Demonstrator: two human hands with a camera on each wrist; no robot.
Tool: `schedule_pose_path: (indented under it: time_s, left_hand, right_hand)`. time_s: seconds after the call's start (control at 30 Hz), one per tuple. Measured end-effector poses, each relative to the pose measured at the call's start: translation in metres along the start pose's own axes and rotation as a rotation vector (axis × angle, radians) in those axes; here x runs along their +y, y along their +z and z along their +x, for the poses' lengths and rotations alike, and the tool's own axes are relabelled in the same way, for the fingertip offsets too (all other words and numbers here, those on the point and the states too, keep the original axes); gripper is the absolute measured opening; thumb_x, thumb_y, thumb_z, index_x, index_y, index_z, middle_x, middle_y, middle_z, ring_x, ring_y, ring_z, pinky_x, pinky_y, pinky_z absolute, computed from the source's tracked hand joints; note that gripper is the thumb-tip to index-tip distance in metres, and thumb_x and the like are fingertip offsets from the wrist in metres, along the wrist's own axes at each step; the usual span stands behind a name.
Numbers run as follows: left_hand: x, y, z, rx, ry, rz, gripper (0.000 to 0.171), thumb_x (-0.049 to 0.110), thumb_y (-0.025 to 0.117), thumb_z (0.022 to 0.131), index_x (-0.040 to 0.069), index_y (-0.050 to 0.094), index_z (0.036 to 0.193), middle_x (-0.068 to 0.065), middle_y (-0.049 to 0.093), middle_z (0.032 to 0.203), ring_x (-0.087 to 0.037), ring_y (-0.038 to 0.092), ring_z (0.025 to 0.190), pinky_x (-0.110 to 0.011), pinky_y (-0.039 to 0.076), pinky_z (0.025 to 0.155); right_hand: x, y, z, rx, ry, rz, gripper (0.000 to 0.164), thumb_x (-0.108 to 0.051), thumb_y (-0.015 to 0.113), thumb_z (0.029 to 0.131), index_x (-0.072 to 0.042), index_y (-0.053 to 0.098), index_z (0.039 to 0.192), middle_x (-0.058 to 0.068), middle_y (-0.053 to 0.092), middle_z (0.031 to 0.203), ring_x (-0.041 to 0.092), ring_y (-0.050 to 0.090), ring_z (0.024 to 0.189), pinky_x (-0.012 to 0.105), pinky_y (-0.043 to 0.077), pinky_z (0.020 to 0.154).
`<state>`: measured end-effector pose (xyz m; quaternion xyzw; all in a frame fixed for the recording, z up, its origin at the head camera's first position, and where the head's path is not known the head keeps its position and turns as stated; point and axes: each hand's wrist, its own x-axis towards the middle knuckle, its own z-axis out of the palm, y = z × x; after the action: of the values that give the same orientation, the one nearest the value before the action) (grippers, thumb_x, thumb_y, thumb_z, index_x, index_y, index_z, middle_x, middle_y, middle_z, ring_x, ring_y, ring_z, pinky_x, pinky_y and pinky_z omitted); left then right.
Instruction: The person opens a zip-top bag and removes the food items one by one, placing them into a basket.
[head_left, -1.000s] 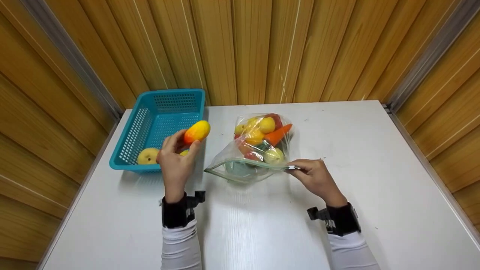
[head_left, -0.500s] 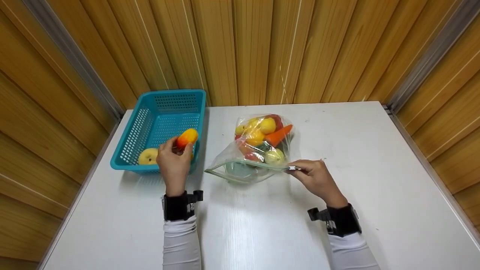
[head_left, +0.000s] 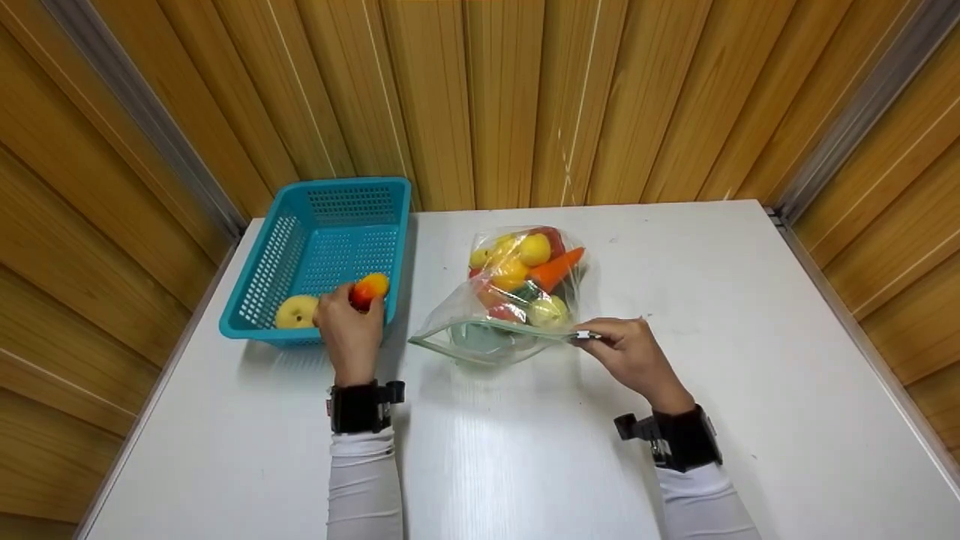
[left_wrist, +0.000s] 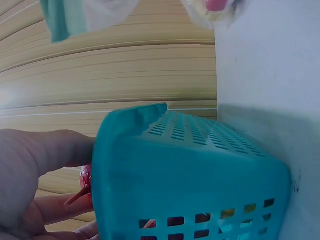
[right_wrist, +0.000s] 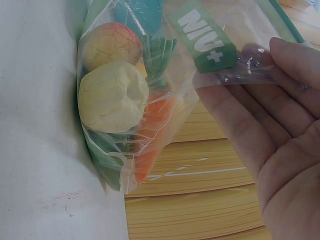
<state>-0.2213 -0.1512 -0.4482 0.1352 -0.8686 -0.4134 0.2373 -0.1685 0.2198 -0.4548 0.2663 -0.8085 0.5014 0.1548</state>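
Observation:
My left hand (head_left: 350,334) grips a yellow-and-red mango (head_left: 371,289) at the near right corner of a blue basket (head_left: 345,244). In the left wrist view the basket wall hides most of this mango; a bit of red skin and a stem (left_wrist: 77,196) show beside the fingers. A pale yellow round fruit (head_left: 295,312) lies in the basket's near left corner. My right hand (head_left: 634,356) pinches the right end of a clear zip bag's (head_left: 446,311) mouth, which gapes toward me. Inside the bag are several fruits and vegetables, among them a carrot (right_wrist: 155,132) and a pale roundish one (right_wrist: 112,97).
Everything stands on a white table (head_left: 525,450). Wood-patterned panels (head_left: 502,105) rise behind it and on both sides. The basket is at the back left, with the bag to its right. A green printed label (right_wrist: 205,37) shows on the bag.
My left hand has carried the mango left and down, from beside the basket's right rim into its near right corner. The right hand and the bag have stayed in place.

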Motion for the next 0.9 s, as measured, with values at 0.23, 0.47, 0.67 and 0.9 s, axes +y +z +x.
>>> schedule_pose_path:
  time_s: [0.23, 0.47, 0.67, 0.9]
  left_hand:
    - [-0.002, 0.005, -0.001, -0.012, -0.005, 0.1, 0.037, 0.008, 0.075, 0.091, -0.01, 0.067, 0.122, -0.029, 0.067, 0.117, -0.043, 0.056, 0.11, -0.051, 0.04, 0.104]
    - [-0.001, 0.007, -0.001, -0.03, -0.033, 0.109, 0.041, 0.005, 0.076, 0.09, -0.01, 0.066, 0.127, -0.029, 0.066, 0.122, -0.043, 0.061, 0.111, -0.053, 0.051, 0.099]
    - [0.005, 0.002, -0.003, -0.041, -0.01, 0.093, 0.038, 0.003, 0.074, 0.089, -0.01, 0.068, 0.125, -0.029, 0.066, 0.122, -0.041, 0.061, 0.109, -0.051, 0.052, 0.095]
    - [0.03, -0.013, -0.014, -0.069, 0.208, -0.012, 0.023, 0.0, 0.076, 0.086, -0.008, 0.075, 0.107, -0.025, 0.072, 0.102, -0.038, 0.07, 0.089, -0.049, 0.059, 0.081]
  right_hand:
    - [0.001, 0.0, -0.001, -0.001, -0.005, -0.006, 0.017, 0.013, 0.075, 0.085, 0.004, 0.08, 0.097, 0.014, 0.078, 0.089, 0.002, 0.063, 0.076, 0.01, 0.051, 0.066]
    - [0.002, 0.001, -0.001, 0.002, -0.003, -0.006, 0.016, 0.013, 0.075, 0.084, 0.005, 0.08, 0.097, 0.015, 0.078, 0.091, 0.002, 0.066, 0.08, 0.011, 0.053, 0.069]
    - [0.003, 0.001, -0.001, -0.001, -0.004, 0.0, 0.016, 0.013, 0.075, 0.084, 0.005, 0.08, 0.097, 0.014, 0.078, 0.09, 0.002, 0.065, 0.078, 0.011, 0.052, 0.068]
    - [0.001, 0.0, -0.001, -0.003, 0.02, 0.017, 0.015, 0.013, 0.075, 0.085, 0.005, 0.079, 0.098, 0.015, 0.078, 0.09, 0.001, 0.065, 0.078, 0.011, 0.052, 0.068]
